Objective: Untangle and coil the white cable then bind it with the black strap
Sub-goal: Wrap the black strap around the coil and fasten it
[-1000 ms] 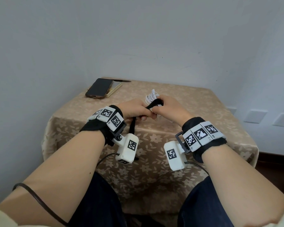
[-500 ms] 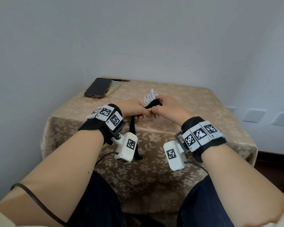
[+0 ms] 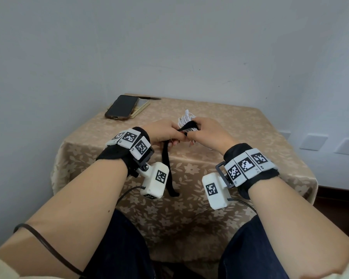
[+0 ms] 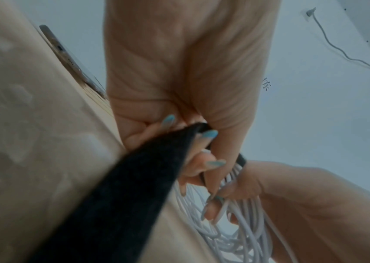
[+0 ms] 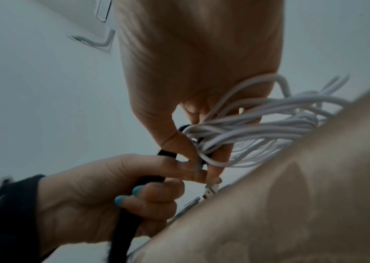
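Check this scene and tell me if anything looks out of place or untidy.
Nothing looks damaged or spilled. The white cable is gathered into a loose, uneven bundle, held by the right hand. The black strap is only partly wrapped: the left hand grips it and its long tail hangs over the table edge. The phone lies atop a notepad.

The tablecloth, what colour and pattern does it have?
Beige tablecloth with a pale flower pattern; clearest in the head view.

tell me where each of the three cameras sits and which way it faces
Head: on the head, looking forward and down at the table; both forearms show.
Left wrist: under the left hand, looking along it at the black strap.
Right wrist: under the right hand, looking along it at the white cable.
Shared: both wrist views show both hands, strap and cable.
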